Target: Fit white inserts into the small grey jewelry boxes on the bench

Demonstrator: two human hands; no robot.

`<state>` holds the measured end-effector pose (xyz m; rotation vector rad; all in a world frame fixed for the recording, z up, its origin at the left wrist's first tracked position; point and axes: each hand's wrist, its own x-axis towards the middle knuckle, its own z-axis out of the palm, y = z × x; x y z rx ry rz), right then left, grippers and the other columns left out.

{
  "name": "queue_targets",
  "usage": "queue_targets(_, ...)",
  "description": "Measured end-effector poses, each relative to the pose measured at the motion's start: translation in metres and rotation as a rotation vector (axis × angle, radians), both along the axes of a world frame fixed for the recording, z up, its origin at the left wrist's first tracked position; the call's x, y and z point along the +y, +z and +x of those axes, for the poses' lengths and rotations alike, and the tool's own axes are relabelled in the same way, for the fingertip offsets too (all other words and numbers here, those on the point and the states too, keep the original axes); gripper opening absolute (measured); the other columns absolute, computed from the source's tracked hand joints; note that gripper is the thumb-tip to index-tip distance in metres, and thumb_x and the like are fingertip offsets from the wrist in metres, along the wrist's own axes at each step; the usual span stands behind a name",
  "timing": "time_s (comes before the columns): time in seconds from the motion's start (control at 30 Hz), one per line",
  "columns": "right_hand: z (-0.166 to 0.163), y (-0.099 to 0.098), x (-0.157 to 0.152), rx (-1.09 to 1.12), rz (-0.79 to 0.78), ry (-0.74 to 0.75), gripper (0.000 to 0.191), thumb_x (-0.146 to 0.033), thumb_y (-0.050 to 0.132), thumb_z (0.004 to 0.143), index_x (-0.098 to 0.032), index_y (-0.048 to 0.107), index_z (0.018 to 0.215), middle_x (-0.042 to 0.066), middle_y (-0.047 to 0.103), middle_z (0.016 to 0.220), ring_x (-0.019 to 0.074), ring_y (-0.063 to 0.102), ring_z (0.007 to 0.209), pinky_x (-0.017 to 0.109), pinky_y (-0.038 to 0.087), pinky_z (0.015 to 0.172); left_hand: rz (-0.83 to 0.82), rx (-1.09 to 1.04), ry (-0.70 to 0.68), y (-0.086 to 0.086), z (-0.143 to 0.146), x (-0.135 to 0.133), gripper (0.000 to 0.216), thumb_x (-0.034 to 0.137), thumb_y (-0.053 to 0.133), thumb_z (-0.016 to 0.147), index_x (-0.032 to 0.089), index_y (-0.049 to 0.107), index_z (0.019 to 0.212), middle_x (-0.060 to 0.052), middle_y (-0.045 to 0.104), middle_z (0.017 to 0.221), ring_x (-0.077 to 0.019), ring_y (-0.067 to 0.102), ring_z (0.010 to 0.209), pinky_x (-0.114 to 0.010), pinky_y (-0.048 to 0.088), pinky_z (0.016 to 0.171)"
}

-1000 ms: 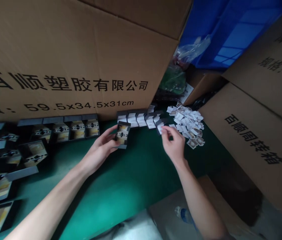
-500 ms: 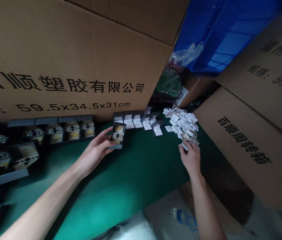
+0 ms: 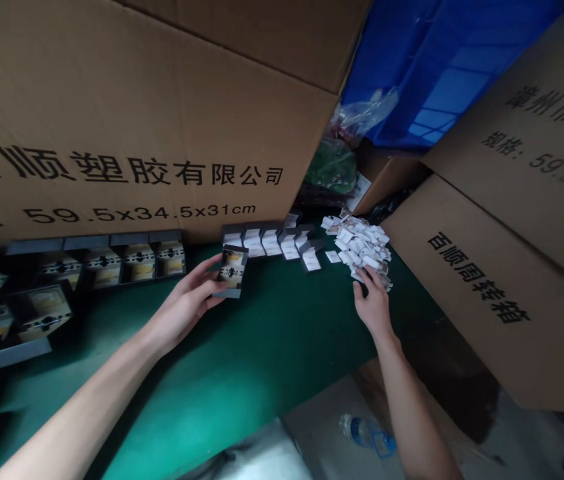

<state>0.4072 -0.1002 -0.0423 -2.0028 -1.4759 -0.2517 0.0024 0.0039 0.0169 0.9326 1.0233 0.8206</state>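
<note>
My left hand is closed on a small dark box by its left side. The box stands open, with a yellowish piece and a black patterned strip inside. At the near edge of a pile of small white pieces, my right hand has its fingertips on the pieces. Its fingers are stretched out, with the thumb apart. Behind the held box, several small dark boxes with white insides stand open in a row.
More open dark boxes with yellowish insides line the left of the green table. Large cardboard cartons stand behind and at the right. A blue crate and plastic bags are at the back. Below is a plastic bottle.
My right hand has shifted slightly up and further onto the near edge of the white pile. My left hand still holds the box in about the same place. The view has turned slightly right.
</note>
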Motion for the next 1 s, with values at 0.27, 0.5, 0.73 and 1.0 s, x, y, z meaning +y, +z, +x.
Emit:
queue_targets(0.27, 0.034, 0.003, -0.017, -0.003, 0.274, -0.278, 0.036, -0.025, 0.048, 0.085, -0.016, 0.076, 0.106, 0.015, 0.072, 0.116, 0.031, 0.067, 0.11, 0.051, 0.052, 0.102, -0.005, 0.006, 0.001, 0.001, 0.001, 0.001, 0.07, 0.039, 0.079, 0.079, 0.035, 0.058, 0.146, -0.009, 0.053, 0.154, -0.0304, 0.063, 0.13, -0.039, 0.055, 0.107)
queue_targets(0.5, 0.059, 0.001, -0.03, 0.155, 0.012, -0.153, 0.047, -0.053, 0.06, 0.087, -0.02, 0.072, 0.118, 0.016, 0.067, 0.133, 0.0326, 0.062, 0.123, 0.051, 0.049, 0.107, 0.02, 0.033, -0.016, -0.001, 0.0, 0.002, 0.068, 0.037, 0.075, 0.083, 0.034, 0.055, 0.147, -0.01, 0.053, 0.154, -0.0294, 0.065, 0.128, -0.035, 0.058, 0.103)
queue_targets(0.73, 0.021, 0.014, -0.028, 0.269, -0.093, 0.133, 0.037, -0.045, 0.062, 0.092, -0.026, 0.071, 0.123, 0.011, 0.063, 0.141, 0.0298, 0.058, 0.132, 0.046, 0.051, 0.107, 0.004, 0.016, -0.011, -0.002, 0.0, 0.002, 0.067, 0.04, 0.077, 0.083, 0.036, 0.056, 0.146, -0.008, 0.052, 0.156, -0.0306, 0.06, 0.133, -0.036, 0.057, 0.105)
queue_targets(1.0, 0.058, 0.002, -0.006, 0.15, 0.175, -0.098, 0.038, -0.033, 0.049, 0.091, -0.019, 0.07, 0.12, 0.015, 0.067, 0.129, 0.029, 0.064, 0.118, 0.05, 0.054, 0.102, -0.011, 0.016, 0.007, -0.002, 0.0, 0.002, 0.065, 0.039, 0.079, 0.082, 0.037, 0.059, 0.144, -0.008, 0.053, 0.155, -0.0307, 0.063, 0.13, -0.037, 0.058, 0.104)
